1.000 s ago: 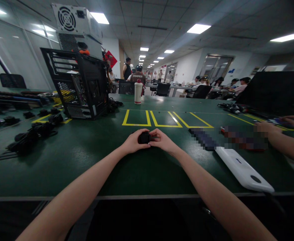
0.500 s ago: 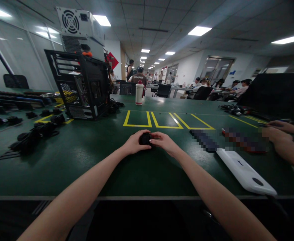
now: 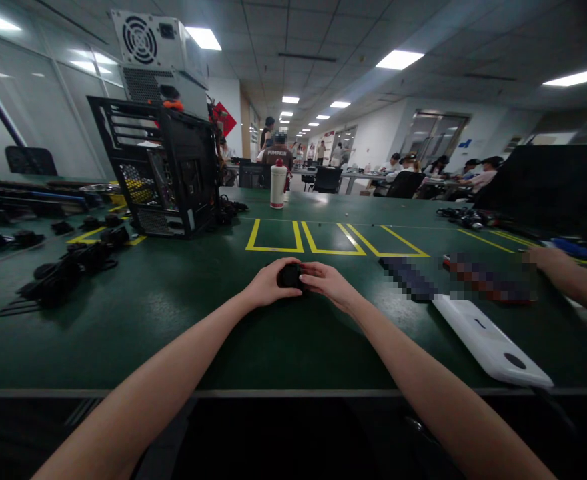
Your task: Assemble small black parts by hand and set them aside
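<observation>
A small dark, roundish object [image 3: 289, 276] is between my two hands, low over the green tabletop; its exact kind does not show. My left hand [image 3: 268, 283] curls around its left side, thumb in front and fingers behind. From the right, my right hand [image 3: 326, 283] pinches the edge of the same object with thumb and fingertips. Just beyond my hands, yellow tape outlines [image 3: 274, 251] mark the green table [image 3: 293, 347].
An open computer case [image 3: 178, 173] with power supplies [image 3: 158, 47] stacked on top stands left. Black cable bundles [image 3: 68, 270] lie before it. A white bottle [image 3: 277, 187] stands ahead. To the right are a white device [image 3: 488, 340], blurred items and a co-worker's hand [image 3: 553, 263].
My hands and the dark object stay nearly still. At the right, the co-worker's hands have shifted, and a blue item now shows beside them.
</observation>
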Tool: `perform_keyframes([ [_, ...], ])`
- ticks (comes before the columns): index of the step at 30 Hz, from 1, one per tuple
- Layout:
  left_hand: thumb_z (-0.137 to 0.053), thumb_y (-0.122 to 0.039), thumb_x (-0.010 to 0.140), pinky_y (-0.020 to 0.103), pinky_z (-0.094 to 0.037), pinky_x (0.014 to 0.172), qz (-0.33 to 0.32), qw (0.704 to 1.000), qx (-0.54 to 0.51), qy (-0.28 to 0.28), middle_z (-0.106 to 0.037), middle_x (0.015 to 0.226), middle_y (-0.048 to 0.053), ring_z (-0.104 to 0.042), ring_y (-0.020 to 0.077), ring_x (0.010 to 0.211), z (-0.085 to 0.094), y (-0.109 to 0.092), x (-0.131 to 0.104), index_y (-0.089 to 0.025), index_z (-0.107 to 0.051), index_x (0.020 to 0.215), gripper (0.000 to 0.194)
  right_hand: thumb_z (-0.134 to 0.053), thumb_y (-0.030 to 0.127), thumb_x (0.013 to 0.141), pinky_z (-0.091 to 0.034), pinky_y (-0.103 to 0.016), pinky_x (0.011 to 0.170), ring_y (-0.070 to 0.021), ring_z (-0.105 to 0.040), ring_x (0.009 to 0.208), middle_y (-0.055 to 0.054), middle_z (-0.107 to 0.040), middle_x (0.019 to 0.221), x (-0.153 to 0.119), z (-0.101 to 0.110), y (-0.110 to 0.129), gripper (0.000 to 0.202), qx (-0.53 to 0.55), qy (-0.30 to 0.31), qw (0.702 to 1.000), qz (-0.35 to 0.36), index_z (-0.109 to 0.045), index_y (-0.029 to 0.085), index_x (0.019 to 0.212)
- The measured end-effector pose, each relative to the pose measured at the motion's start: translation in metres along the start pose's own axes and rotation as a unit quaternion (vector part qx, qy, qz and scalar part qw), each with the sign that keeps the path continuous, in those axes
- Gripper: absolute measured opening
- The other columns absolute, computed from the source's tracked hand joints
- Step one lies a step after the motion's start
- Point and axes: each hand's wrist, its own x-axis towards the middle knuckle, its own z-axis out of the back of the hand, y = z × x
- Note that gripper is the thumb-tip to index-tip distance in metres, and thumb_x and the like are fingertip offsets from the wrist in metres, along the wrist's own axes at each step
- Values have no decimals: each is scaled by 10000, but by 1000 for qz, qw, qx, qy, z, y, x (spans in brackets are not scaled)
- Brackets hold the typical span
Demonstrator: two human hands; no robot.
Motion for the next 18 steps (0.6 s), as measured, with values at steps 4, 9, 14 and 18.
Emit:
perform_keyframes([
  [4, -667, -327, 611, 396, -369, 938, 4, 1000, 0, -3, -498, 1173, 63, -476, 229, 1080, 0, 0, 0, -221, -435, 1146, 592, -693, 213, 574, -401, -366, 846, -149, -538, 872, -39, -571, 927, -3, 2, 1, 410, -46, 16, 998, 29, -543, 189, 954],
  [9, -665, -332, 611, 407, -377, 927, 8, 1000, -3, -2, -499, 1175, 57, -481, 235, 1072, 0, -1, 0, -230, -438, 1145, 588, -657, 311, 628, -440, -352, 789, -148, -542, 850, -26, -558, 919, -4, 2, -1, 355, -37, 15, 999, 21, -523, 224, 945],
  [14, -675, -322, 600, 396, -376, 931, 5, 1000, -3, -4, -503, 1172, 56, -484, 228, 1070, 0, -1, 0, -226, -439, 1144, 601, -652, 290, 631, -452, -327, 773, -144, -534, 872, -23, -552, 931, -1, -2, 0, 295, -14, -6, 1000, 21, -539, 212, 892],
  [18, -670, -320, 607, 389, -370, 939, 1, 1000, -2, -3, -503, 1174, 61, -480, 222, 1078, -1, 2, 0, -218, -436, 1145, 596, -662, 232, 610, -421, -349, 825, -144, -542, 865, -43, -562, 956, -3, -3, 4, 336, -27, -11, 999, 15, -551, 185, 923],
])
